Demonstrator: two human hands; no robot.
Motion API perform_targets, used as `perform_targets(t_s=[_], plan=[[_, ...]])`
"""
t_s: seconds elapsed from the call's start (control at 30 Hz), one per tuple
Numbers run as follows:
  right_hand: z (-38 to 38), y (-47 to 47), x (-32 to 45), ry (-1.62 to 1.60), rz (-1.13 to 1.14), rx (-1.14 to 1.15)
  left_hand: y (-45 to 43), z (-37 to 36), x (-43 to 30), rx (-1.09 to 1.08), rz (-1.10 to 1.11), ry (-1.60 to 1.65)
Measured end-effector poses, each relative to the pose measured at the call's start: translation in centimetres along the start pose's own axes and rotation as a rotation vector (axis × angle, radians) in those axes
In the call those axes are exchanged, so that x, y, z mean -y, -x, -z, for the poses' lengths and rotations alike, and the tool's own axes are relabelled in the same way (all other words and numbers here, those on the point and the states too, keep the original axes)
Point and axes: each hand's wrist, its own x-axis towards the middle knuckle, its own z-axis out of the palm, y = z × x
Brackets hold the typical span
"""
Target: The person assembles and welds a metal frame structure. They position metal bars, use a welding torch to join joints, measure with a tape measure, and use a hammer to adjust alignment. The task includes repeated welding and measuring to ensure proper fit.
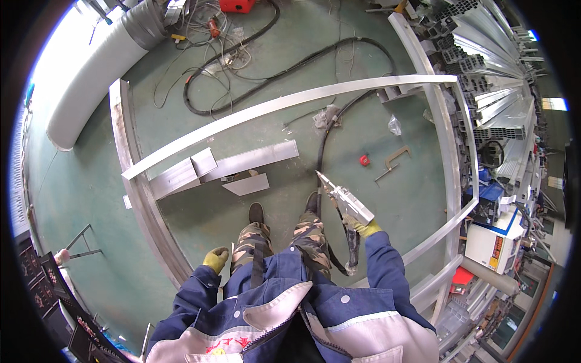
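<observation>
My right hand (361, 227), in a yellow-green work glove, grips a silver handheld laser welding gun (352, 203). The gun's narrow nozzle points forward and left, over a thick black cable (321, 152) on the floor. A dark wrapped hose (352, 247) hangs from the grip below that hand. Beside my left thigh, my left hand (216, 258) wears a matching glove; its fingers are curled in and nothing shows in them. Around my legs lies a large frame of metal tubes, with a long pale bar (290, 100) across its far side and a wider beam (136, 149) at left.
Inside the frame are metal channel pieces (254, 159), a cut plate (246, 184), a red tape measure (364, 160) and a C-clamp (394, 161). Tangled cables (227, 56) cover the floor ahead. Stacked aluminium profiles (492, 54) and a white machine (490, 245) stand at right.
</observation>
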Motion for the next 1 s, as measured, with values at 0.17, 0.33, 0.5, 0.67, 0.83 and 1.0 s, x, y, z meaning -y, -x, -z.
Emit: perform_targets(t_s=[0.17,0.33,0.5,0.67,0.83,1.0], plan=[[5.3,-3.7,-1.8,0.158,0.042,-0.116,1.2,-5.9,-4.1,-0.019,0.062,0.037],[12.0,-7.6,-2.1,0.269,-0.17,0.141,1.3,-13.9,-11.3,-0.037,-0.022,-0.04],[15.3,-11.6,-1.2,0.174,-0.075,0.184,0.4,-21.9,-18.4,-0.06,-0.098,-0.132],[17.3,-17.4,-0.5,0.172,-0.102,0.187,-2.4,-27.5,-25.4,-0.062,-0.276,-0.38],[16.7,-25.7,-1.4,0.352,-0.232,0.122,-7.5,-31.5,-29.2,0.015,-0.333,-0.588],[16.9,-32.7,-4.0,0.362,-0.256,0.194,-10.7,-33.4,-30.0,0.049,-0.361,-0.689]])
